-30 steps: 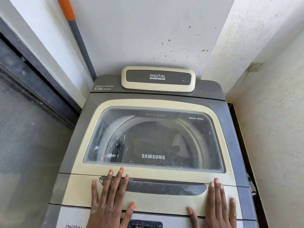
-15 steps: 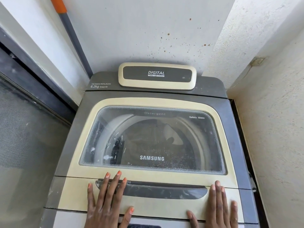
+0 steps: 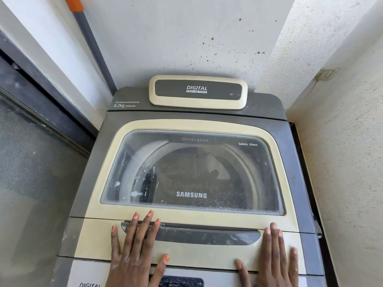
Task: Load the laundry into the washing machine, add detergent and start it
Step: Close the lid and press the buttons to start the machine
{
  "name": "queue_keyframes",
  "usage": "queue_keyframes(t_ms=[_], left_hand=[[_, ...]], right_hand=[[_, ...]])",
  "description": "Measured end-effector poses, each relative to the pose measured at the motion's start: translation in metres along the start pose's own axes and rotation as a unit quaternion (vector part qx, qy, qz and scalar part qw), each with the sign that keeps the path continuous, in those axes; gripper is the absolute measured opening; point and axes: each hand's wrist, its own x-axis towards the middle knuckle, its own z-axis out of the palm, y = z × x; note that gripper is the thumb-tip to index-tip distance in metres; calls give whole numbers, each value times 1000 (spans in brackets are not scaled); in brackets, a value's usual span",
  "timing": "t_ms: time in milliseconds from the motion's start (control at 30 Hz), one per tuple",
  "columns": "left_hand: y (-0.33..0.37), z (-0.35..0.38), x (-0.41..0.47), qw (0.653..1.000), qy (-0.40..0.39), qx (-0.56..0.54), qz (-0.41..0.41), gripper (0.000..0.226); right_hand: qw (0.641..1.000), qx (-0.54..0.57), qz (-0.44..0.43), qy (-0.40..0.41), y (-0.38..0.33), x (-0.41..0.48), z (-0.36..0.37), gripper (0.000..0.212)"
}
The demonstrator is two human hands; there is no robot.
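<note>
Grey and cream top-loading washing machine (image 3: 294, 166) directly under both hands, its glass-windowed lid (image 3: 192, 168) closed, left hand (image 3: 136, 251) flat with fingers spread across the dark lid handle recess (image 3: 207, 235), right hand (image 3: 275, 259) flat, fingers straight, just right of the recess, neither grasping anything

DIGITAL, with Fuzzy Logic Control beneath, is printed on the cream-framed rear panel (image 3: 198, 92). On the grey rear deck (image 3: 128, 96) — 6.2kg, then a code read roughly as WA82A4R. On the lid glass (image 3: 186, 172) — Detergent, Safety Glass, SAMSUNG. DIGITAL, cut off, is also seen on the front panel (image 3: 89, 274).
</note>
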Motion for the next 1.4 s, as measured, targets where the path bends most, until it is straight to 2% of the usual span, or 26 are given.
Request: queue_keyframes(t_ms=[300,733,1400], left_hand=[[3,-9,-1,997,-52,-51,-21,67],[3,-13,-5,992,-83,-92,-32,66],[3,-8,-11,994,-29,-104,-22,67]], right_hand=[[999,-3,10,-43,-3,-3,-13,77],[994,29,6,-105,-3,-4,-26,77],[996,42,2,-79,0,-10,-20,75]])
